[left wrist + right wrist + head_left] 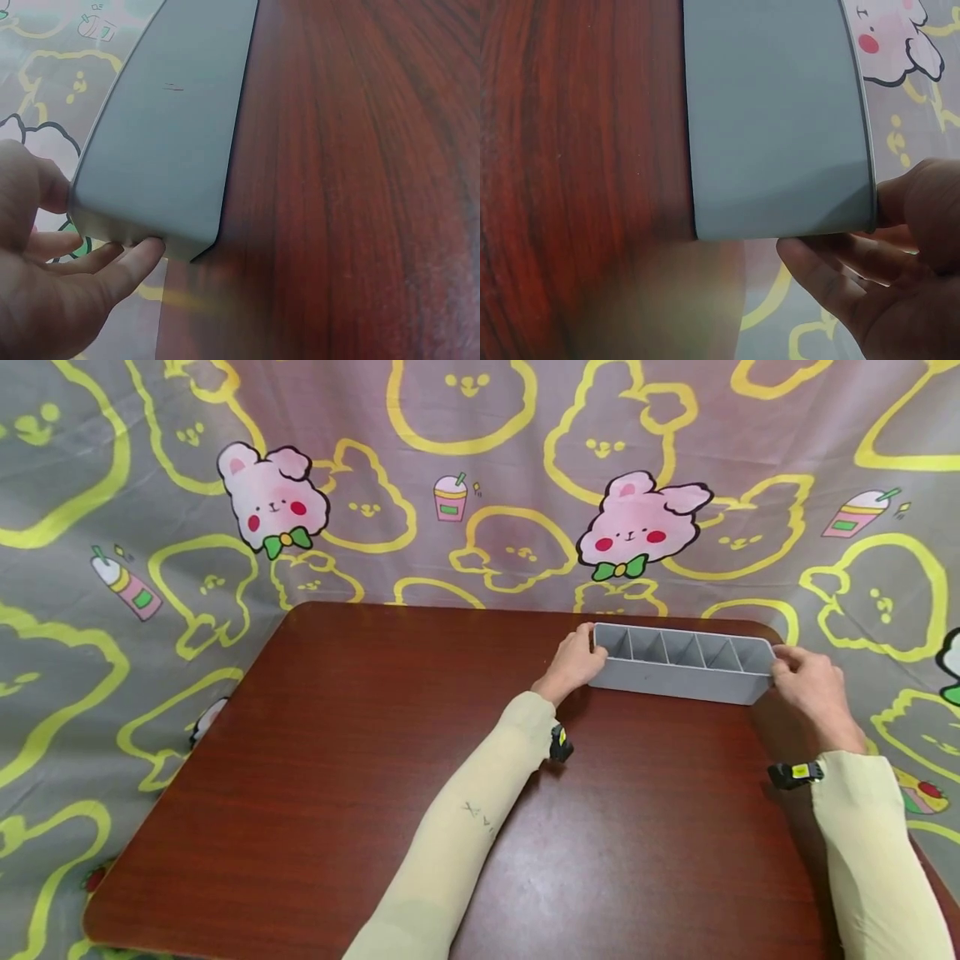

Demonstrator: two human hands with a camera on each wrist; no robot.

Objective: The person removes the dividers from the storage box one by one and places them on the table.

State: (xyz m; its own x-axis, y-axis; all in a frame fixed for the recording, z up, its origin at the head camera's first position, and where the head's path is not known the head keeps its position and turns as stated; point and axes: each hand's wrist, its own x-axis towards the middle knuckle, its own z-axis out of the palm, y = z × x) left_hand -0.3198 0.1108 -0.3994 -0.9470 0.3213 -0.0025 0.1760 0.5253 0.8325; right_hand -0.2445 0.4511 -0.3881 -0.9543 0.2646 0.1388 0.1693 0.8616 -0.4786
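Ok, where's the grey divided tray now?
In the head view, the grey tray is at the far right corner of the table, between the left grip at its left end and the right grip at its right end.

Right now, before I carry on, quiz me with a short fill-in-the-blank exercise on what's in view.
The gray compartment tray has ____ compartments.
Of the left hand and right hand, both holding it, the one nearer the tabletop's middle is the ____.
The pink rabbit printed above the tray wears a bow coloured ____.

Missing words: five; left; green.
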